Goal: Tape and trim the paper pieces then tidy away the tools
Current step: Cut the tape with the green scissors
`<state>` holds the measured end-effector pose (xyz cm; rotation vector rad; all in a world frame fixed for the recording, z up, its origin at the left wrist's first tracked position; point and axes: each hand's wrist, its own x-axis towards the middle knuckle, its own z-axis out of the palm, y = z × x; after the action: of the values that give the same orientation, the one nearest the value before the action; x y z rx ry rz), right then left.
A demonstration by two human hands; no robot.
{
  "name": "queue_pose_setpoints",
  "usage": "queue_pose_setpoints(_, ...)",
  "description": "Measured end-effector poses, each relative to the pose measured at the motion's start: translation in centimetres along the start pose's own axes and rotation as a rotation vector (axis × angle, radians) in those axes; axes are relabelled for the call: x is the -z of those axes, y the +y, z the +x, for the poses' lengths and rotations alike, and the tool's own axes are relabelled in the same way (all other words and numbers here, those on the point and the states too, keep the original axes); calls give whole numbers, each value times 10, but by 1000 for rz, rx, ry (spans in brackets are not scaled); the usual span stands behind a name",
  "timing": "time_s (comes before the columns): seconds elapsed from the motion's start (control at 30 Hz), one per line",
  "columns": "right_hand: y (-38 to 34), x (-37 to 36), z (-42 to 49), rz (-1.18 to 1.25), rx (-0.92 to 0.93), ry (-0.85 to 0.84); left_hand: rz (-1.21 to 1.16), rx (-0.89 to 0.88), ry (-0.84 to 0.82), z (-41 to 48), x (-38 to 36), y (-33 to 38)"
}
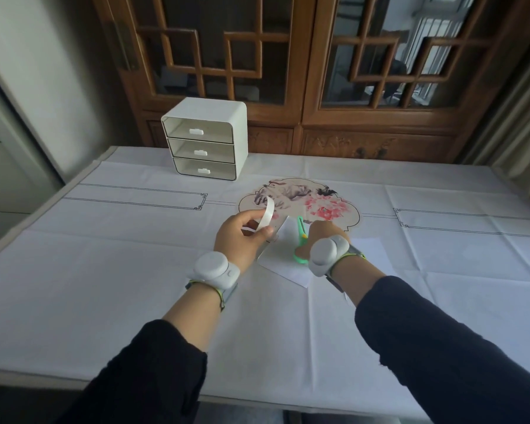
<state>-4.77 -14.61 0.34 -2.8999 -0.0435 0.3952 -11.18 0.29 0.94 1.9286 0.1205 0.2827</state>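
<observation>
Judging by what's on the table [135,270], you're somewhere in the middle of this, not near the end. Your left hand [240,238] pinches a curled white strip [266,213] between thumb and fingers. It could be tape or a trimmed offcut, I can't tell which. That hand also looks to be lifting an edge of the white paper sheet [288,266].

Your right hand [323,232] is wrapped round the green scissors [301,237], blades pointing toward the far edge and looking closed. Most of that hand hides behind the wrist tracker [329,254], so the exact finger grip isn't clear. Both hands sit close together over the sheet, about mid-table. The painted fan-shaped paper [300,198] lies flat just beyond them.

What's done is hard to say, since I see no taped seam from here. What's left, as I read it, is finishing the trimming and then all of the tidying. The scissors aren't put away, and the 3-drawer organiser [205,142] by the far edge, left of centre, has all 3 drawers closed. No tape roll in sight either.
</observation>
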Motion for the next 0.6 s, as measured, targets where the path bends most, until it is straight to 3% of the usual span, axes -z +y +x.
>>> queue_pose_setpoints(0.17,9,10,-5,208,14,28,-77,48,-25,3,1,-3)
queue_pose_setpoints(0.37,26,18,-26,555,164,21,-161,139,-72,11,-3,1)
queue_pose_setpoints(0.6,36,13,-44,388,191,63,-164,145,-110,7,-9,8)
